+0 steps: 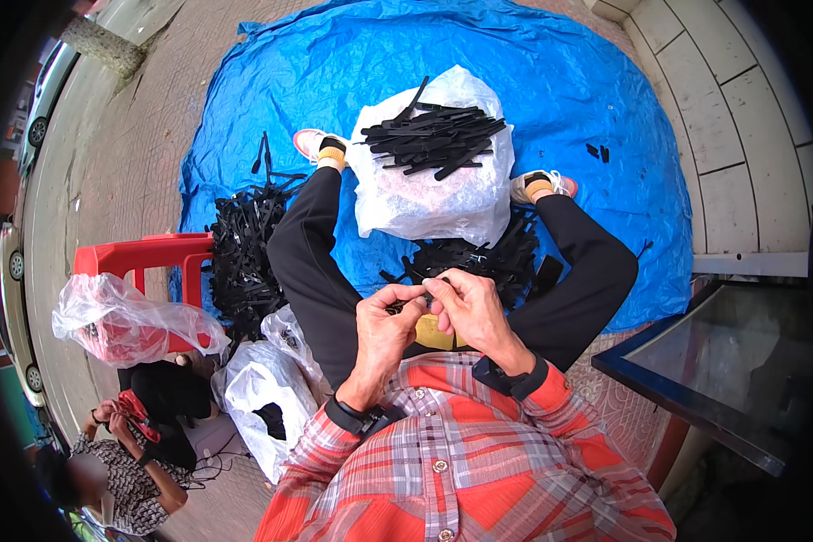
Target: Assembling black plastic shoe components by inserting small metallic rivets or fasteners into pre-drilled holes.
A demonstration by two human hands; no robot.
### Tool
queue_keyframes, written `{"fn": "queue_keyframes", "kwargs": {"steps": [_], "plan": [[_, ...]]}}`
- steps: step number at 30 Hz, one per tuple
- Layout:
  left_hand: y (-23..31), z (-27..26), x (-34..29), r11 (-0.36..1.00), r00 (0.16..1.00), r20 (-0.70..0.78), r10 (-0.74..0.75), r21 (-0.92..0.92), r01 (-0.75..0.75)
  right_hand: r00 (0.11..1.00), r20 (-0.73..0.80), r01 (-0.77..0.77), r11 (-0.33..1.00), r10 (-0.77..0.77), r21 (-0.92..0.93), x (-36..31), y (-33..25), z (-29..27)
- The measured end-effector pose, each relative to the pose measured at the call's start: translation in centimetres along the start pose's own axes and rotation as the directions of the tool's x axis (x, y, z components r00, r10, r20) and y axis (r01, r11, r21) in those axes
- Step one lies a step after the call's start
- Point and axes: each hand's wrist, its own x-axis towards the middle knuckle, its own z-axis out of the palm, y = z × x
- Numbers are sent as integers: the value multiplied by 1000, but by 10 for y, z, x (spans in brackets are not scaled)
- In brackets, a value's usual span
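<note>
A small black strip (427, 296), thin and mostly hidden by the fingers, lies roughly left to right between both hands, just above the person's lap. The left hand (387, 327) and right hand (472, 312) each pinch one end of it. Beyond them, similar black strips (434, 137) lie heaped on a white bag (429, 203) on the blue tarp (569, 99).
</note>
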Motion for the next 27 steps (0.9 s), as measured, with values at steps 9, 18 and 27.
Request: {"fn": "queue_keyframes", "kwargs": {"steps": [9,18,27], "plan": [[-21,-4,11,968,971,-41,234,-82,-237,703,152,623,497,-695,-604,-11,8,15],[4,-18,1,882,984,170,48,-469,38,484,334,805,262,-809,-532,-5,4,-3],[6,-16,-1,954,987,135,85,-297,-41,605,107,756,527,-789,-389,-8,0,-5]]}}
